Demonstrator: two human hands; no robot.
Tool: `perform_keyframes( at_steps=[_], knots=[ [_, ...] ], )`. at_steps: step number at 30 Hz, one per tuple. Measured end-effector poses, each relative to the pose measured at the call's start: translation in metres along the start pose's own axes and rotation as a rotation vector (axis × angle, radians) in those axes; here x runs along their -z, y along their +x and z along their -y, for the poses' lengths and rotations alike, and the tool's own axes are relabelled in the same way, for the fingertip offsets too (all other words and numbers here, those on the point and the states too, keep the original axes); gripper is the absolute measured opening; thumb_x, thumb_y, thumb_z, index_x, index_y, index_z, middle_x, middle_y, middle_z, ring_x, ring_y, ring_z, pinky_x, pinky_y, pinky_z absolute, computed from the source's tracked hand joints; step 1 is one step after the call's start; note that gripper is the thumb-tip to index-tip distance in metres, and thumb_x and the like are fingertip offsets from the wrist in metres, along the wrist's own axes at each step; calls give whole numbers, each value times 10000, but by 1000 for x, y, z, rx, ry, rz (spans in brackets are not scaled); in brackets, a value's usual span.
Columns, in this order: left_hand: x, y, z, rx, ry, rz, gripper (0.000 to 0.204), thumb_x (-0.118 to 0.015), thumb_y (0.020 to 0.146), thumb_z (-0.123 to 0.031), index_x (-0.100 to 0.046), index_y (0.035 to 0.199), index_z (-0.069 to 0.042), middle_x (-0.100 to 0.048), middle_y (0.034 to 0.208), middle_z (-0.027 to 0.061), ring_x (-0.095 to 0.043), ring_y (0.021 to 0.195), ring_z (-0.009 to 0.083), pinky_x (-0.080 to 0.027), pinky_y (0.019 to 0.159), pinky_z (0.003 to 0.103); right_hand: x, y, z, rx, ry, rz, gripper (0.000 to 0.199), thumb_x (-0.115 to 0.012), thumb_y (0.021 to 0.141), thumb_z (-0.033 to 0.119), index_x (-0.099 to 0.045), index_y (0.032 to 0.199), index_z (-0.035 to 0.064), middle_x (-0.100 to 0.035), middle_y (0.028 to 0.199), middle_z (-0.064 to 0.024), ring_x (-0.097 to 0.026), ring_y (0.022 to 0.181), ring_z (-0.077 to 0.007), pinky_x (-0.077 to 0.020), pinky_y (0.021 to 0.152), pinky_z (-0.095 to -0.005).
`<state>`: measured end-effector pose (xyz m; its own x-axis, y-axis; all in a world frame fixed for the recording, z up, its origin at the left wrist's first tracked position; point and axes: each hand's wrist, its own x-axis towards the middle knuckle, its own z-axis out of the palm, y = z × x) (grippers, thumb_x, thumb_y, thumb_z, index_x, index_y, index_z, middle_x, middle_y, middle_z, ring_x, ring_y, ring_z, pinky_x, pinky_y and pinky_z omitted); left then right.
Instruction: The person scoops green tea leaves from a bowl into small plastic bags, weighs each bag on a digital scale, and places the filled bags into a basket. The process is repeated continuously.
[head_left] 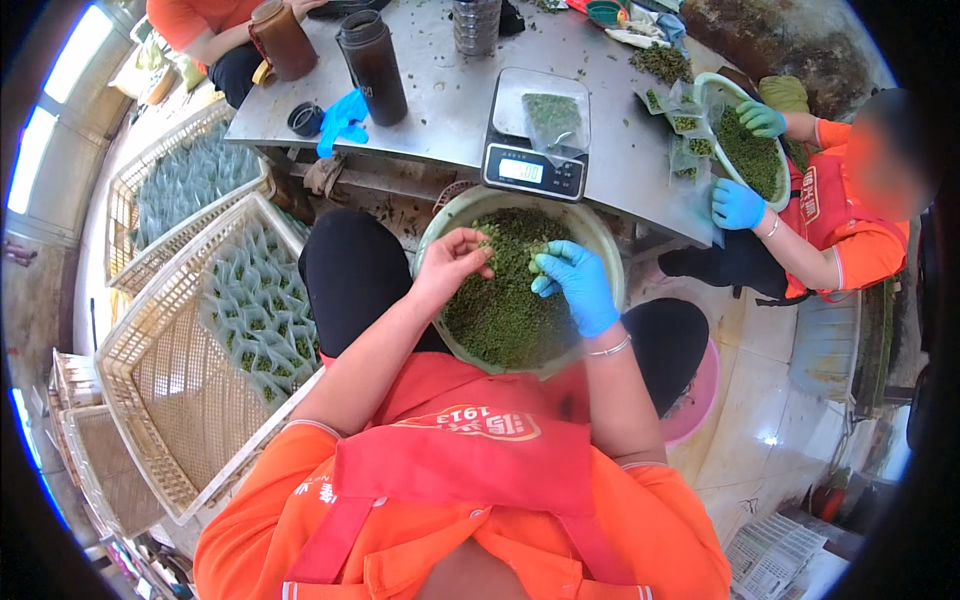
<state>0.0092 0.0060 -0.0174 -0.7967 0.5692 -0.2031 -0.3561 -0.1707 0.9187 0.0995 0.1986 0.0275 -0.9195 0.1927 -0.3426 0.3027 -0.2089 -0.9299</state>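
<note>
A pale green basin (432, 228) sits between my knees, filled with small green berries (510, 320) that look like green peppercorns. Over it, my bare left hand (452, 264) pinches a little sprig of these berries (490, 245) between thumb and fingers. My right hand (580, 288), in a blue glove, is closed at the fingertips on another small green sprig (537, 262). The hands are a short way apart. Just beyond the basin, a digital scale (530, 172) stands at the table's edge with a clear bag of green berries (555, 122) on its pan.
Dark bottles (372, 75) and a loose blue glove (343, 122) lie on the metal table (440, 100). At left, plastic crates (165, 400) hold upright filled bags (262, 320). On the right, a gloved co-worker (850, 200) handles another basin (775, 190). A pink tub (705, 400) is by my right knee.
</note>
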Motion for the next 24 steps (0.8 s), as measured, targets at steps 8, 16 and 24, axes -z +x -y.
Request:
perform_keyframes(
  at_steps=[8, 16, 24],
  knots=[
    [-4, -6, -3, 95, 71, 181, 260, -619, 847, -102, -565, 1078, 5, -635, 886, 62, -624, 707, 132, -503, 686, 245, -17, -1, -6, 234, -231, 12, 262, -612, 809, 61, -608, 1066, 15, -619, 984, -121, -629, 693, -153, -512, 623, -268],
    [-2, -6, -4, 39, -6, 164, 308, -600, 847, -83, -503, 1129, -6, -614, 961, 76, -614, 658, 134, -503, 662, 246, -16, 11, -15, 225, -224, -40, 40, -586, 832, 32, -571, 850, -1, -586, 730, -46, -595, 577, -108, -479, 530, -242],
    [-9, -8, 0, 97, 189, 102, 245, -613, 861, -196, -566, 974, 18, -646, 776, 59, -589, 565, 94, -458, 513, 209, -24, 5, -16, 323, -487, -175, 107, -613, 817, 111, -587, 891, 40, -603, 731, -92, -595, 555, -148, -470, 533, -291]
  ],
)
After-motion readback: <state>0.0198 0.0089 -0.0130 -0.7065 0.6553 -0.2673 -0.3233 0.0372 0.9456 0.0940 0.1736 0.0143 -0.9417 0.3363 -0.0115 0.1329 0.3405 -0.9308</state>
